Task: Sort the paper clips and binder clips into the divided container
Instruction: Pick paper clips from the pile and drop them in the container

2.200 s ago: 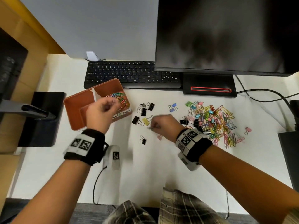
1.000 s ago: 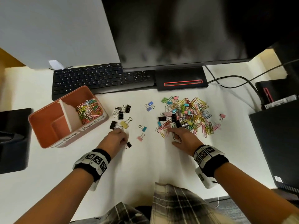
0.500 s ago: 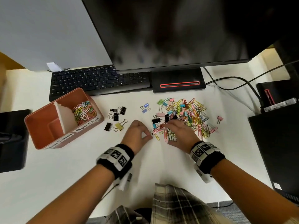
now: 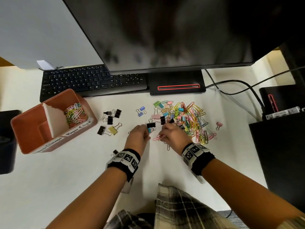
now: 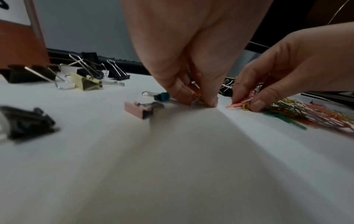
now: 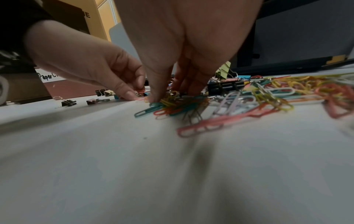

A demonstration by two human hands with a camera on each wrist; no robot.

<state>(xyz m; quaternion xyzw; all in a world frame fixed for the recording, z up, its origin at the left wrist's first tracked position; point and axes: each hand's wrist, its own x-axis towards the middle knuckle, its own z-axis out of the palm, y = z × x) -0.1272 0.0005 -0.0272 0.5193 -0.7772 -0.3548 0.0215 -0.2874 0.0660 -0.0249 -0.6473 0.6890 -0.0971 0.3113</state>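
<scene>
The orange divided container [image 4: 33, 129] stands at the left; its right compartment holds coloured paper clips [image 4: 75, 114], and the left one looks bare. A mixed heap of paper clips and binder clips [image 4: 189, 119] lies right of centre. My left hand [image 4: 147, 135] is at the heap's near-left edge, and its fingertips [image 5: 184, 97] pinch a red-orange paper clip [image 5: 196, 92] against the table. My right hand [image 4: 162, 135] is just beside it, thumb and fingers pinching a small bunch of paper clips [image 6: 170, 97]. Loose black binder clips [image 4: 110, 116] and a yellow binder clip [image 4: 113, 129] lie between container and hands.
A black keyboard [image 4: 92, 81] and monitor base [image 4: 176, 83] line the back, and the monitor overhangs them. Cables [image 4: 239, 86] and dark equipment [image 4: 280, 146] stand at the right. A pink binder clip [image 5: 138, 109] and a teal one [image 5: 161, 96] lie left of my left hand.
My left hand has moved right, away from the loose black binder clips, to the heap's edge. Both hands now work side by side there, pinching paper clips.
</scene>
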